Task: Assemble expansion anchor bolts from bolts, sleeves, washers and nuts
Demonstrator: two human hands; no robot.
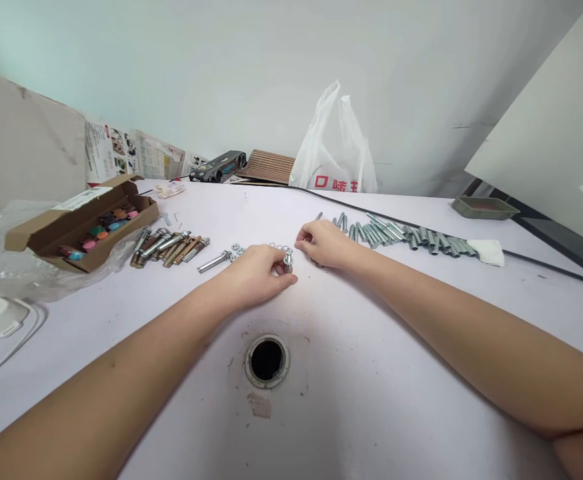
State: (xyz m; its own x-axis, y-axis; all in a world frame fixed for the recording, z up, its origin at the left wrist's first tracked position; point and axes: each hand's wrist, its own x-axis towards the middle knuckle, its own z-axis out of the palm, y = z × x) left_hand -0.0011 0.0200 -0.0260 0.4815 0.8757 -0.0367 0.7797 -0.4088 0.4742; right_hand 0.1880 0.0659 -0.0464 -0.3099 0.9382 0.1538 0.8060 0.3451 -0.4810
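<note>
My left hand (259, 273) is closed around a metal expansion bolt (288, 259), held upright with its upper end showing above the fingers. Just to the right, my right hand (325, 243) is pinched, thumb and fingertips together; whatever lies between them is too small to make out. Thin ring washers (279, 245) lie behind my left hand, partly hidden by it. Several nuts (236, 249) are on its left, beside an assembled expansion bolt (214, 261). Loose threaded bolts (379, 230) and metal sleeves (439, 241) spread out to the right of my right hand.
More assembled bolts (169, 247) are piled by a cardboard box (144, 212) of colourful pieces at left. A round hole (267, 361) pierces the white table. Behind stand a plastic bag (331, 153) and a black cable (351, 205). A green tray (485, 208) sits far right.
</note>
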